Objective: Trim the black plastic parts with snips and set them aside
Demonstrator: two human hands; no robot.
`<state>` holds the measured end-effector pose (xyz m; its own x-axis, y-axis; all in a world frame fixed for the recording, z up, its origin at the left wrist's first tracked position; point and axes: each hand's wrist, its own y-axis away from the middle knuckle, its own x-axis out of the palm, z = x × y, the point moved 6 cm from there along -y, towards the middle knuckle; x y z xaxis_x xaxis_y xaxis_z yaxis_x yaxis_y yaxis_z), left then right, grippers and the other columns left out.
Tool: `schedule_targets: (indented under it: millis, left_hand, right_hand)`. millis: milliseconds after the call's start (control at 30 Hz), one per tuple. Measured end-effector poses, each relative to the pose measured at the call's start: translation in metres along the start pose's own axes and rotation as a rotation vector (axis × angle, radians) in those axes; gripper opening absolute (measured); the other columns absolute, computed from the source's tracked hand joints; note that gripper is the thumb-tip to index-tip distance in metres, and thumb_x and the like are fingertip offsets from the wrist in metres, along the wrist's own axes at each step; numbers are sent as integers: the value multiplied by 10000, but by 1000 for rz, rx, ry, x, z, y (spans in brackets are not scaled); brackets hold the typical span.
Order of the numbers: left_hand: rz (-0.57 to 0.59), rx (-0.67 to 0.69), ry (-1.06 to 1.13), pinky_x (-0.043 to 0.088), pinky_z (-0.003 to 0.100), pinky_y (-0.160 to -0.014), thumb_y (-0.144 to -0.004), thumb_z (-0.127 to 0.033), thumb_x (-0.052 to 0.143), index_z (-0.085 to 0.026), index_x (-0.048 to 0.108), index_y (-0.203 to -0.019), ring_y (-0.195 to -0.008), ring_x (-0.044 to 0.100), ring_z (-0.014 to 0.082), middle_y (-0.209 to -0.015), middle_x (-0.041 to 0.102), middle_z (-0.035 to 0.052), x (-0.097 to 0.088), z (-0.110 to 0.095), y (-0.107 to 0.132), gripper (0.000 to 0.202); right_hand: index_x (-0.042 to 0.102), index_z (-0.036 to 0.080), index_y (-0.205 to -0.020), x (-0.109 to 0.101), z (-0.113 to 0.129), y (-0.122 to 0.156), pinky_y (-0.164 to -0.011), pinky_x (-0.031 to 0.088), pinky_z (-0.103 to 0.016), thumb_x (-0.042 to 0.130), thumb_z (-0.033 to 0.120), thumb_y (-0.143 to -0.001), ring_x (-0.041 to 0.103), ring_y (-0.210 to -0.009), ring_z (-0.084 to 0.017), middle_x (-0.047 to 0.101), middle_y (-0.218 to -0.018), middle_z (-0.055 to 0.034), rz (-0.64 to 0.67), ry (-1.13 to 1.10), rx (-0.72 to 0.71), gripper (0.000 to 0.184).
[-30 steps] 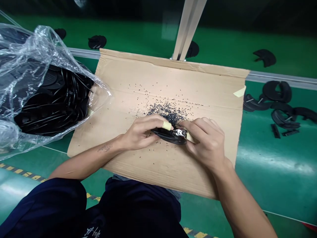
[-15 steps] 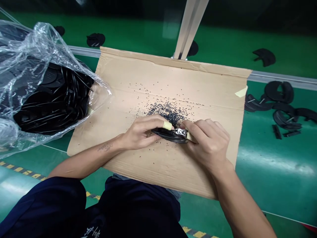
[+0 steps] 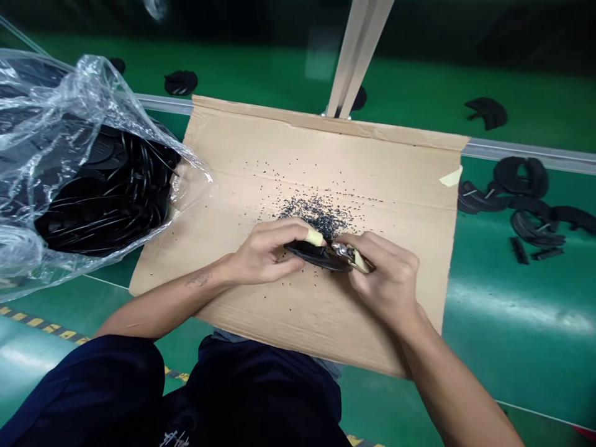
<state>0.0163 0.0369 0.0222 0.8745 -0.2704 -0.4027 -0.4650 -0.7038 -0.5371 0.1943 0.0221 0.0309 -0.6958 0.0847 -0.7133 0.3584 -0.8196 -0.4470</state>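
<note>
My left hand [image 3: 267, 251] is closed round a flat black plastic part [image 3: 313, 254] and holds it just above a sheet of cardboard [image 3: 400, 180]. Its forefinger tip is wrapped in pale tape. My right hand [image 3: 384, 279] is closed on a small metal cutter [image 3: 347, 254] whose jaws sit at the right end of the black part. A heap of tiny black trimmings [image 3: 319, 214] lies on the cardboard just beyond both hands.
A clear plastic bag [image 3: 69, 143] full of black parts sits at the left. Several loose black parts [image 3: 521, 192] lie on the green surface at the right, past a metal rail [image 3: 531, 155]. A pale post [image 3: 356, 56] rises behind the cardboard.
My right hand has rolled over and curled tighter round the cutter. The black part and my left hand stay almost where they were.
</note>
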Motion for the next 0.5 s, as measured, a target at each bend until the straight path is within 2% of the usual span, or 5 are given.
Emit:
schedule_targets:
  millis: [100,200,333,433,500]
  left_hand:
    - [17,-117,6,592,256,-782,-929,-189,638,-174,640,-1122,-877,693,130,-961,722,49,0,2,-1,194]
    - [-30,-268,19,593,248,-777,-1001,-327,559,-183,619,-1152,-908,699,136,-1014,721,68,-13,13,-8,217]
    - [-138,-305,-159,590,340,-908,-1074,-455,306,-177,620,-1171,-1029,699,181,-1108,727,107,-63,48,-48,430]
    - [-189,-301,-443,493,424,-1096,-1032,-406,412,-158,609,-1203,-1197,638,235,-1265,678,141,-105,90,-97,360]
    - [-172,-387,-632,398,451,-1188,-985,-320,473,-141,604,-1230,-1298,573,259,-1341,643,153,-124,123,-125,330]
  right_hand:
    - [711,177,-983,-2,-9,0,-623,472,-263,555,116,-910,649,-699,-150,713,-814,-40,-22,-72,71,183]
    - [702,161,-983,-1,-16,0,-611,434,-277,554,131,-902,594,-667,-160,680,-775,-46,-39,63,27,172]
    - [659,181,-914,3,-18,0,-614,360,-279,537,115,-883,517,-674,-165,645,-760,-38,-17,276,-6,142]
    - [611,191,-856,5,-13,1,-647,328,-293,562,115,-872,496,-718,-177,617,-760,-35,-2,358,6,93]
    - [592,197,-851,6,-11,1,-670,321,-301,581,128,-871,497,-752,-185,610,-778,-36,11,382,22,73]
